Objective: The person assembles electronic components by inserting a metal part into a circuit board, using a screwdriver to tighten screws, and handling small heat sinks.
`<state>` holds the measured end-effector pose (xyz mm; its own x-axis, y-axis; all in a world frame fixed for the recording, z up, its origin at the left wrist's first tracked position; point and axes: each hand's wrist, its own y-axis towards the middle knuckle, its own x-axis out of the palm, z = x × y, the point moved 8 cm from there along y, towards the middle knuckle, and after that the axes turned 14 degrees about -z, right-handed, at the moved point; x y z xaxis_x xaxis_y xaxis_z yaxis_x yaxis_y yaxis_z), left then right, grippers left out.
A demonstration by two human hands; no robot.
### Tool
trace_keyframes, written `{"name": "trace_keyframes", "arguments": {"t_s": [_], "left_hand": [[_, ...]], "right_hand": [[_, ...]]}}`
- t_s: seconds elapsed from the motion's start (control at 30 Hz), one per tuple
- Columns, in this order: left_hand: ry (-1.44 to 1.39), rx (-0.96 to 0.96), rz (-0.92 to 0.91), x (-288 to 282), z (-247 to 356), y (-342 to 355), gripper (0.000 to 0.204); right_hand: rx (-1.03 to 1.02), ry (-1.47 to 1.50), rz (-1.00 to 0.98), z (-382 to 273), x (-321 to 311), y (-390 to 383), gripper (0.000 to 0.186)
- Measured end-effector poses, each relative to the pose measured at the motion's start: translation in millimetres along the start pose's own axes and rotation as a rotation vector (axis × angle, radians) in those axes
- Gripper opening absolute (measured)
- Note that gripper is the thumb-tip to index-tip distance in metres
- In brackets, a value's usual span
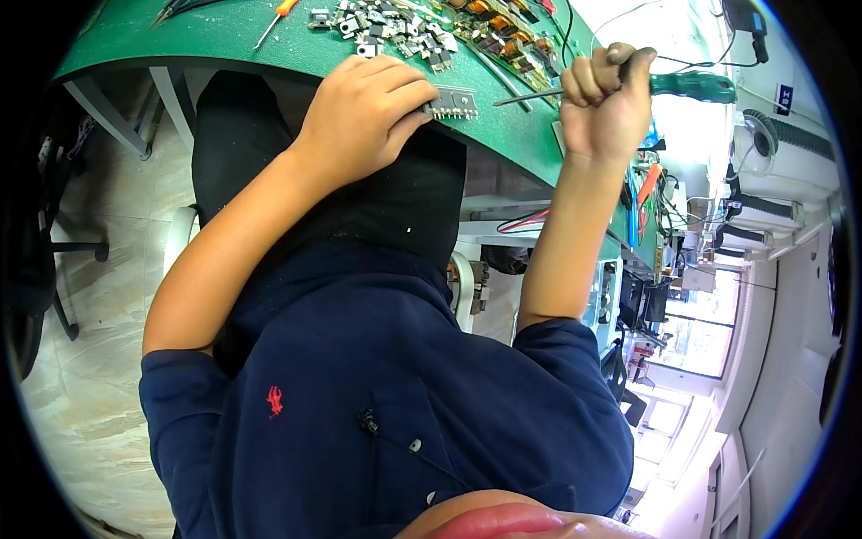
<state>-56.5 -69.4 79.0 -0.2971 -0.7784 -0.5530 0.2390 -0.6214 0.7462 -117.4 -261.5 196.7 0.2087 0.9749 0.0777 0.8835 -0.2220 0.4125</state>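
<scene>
My left hand (pixel 364 112) is at the near edge of a green-topped bench (pixel 215 40), its thumb and fingers closed on one end of a dark, flat chip module (pixel 453 102). A row of metal pins runs along the module's lower side. Raised to the right, my right hand (pixel 603 99) is wrapped round a screwdriver (pixel 693 87) with a green handle. Its thin shaft points left toward the module, and the tip is apart from it. Just beyond my left hand lies a pile of small black and silver electronic components (pixel 386 31).
Circuit boards (pixel 503 36) with orange-brown parts lie farther right on the bench. A small orange-handled screwdriver (pixel 284 11) is at the far left, near dark pointed tools (pixel 180 9). Cables cross the bench at the right. White chair arms (pixel 182 229) flank my body.
</scene>
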Motion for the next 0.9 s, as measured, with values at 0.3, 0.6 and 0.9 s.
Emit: {"name": "trace_keyframes", "arguments": {"t_s": [0.3,0.6,0.9], "left_hand": [[0.005,-0.004,-0.010,1,2,1,0.023],[0.003,0.003,-0.026,2,2,0,0.029],[0.024,-0.003,-0.031,4,0,-1,0.028]], "right_hand": [[-0.020,-0.008,0.003,22,4,-4,0.045],[-0.003,-0.045,0.022,27,0,-3,0.044],[-0.151,-0.274,0.224,21,24,-19,0.044]]}}
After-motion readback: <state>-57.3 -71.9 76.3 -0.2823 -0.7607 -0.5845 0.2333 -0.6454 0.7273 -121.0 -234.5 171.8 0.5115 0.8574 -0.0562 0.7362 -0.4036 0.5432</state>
